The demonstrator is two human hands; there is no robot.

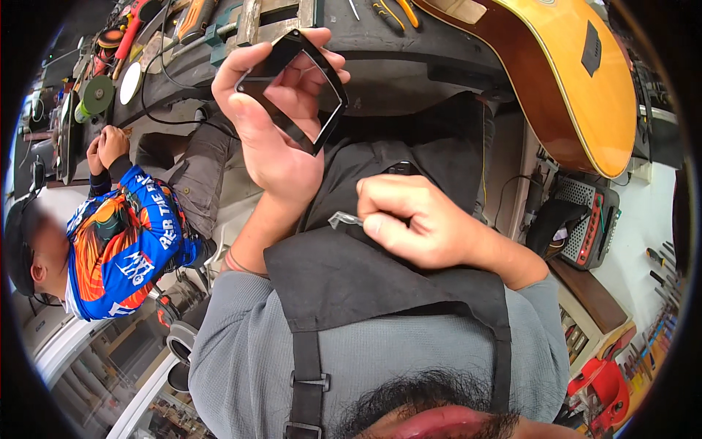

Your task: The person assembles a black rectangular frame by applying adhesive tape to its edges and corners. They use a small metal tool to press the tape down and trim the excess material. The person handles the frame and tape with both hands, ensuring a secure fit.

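The left hand [274, 124] is raised in front of the chest and closed on a dark, glossy, flat plate [292, 88] of rounded diamond outline, with the thumb along its near edge and the fingertips curled over its top corner; the palm shows through or in the plate's shiny face. Below and right of the plate, the right hand [420, 223] rests against a black apron [344, 271], its grip pinched tight on a small, pale, clear scrap [344, 219] that pokes out from between thumb and forefinger; what the scrap is cannot be told. The scrap lies well apart from the plate, near the left wrist. Beyond the plate runs a dark desk [395, 58] strewn with hand tools, and right of the plate an acoustic guitar [578, 80] with a yellow top and brown sides lies across the desk's far end. Left of the plate another person in a bright blue and orange shirt [121, 249] bends over the desk, both hands close together near a green-capped tool [93, 95]. A small amplifier [589, 219] sits below the guitar.
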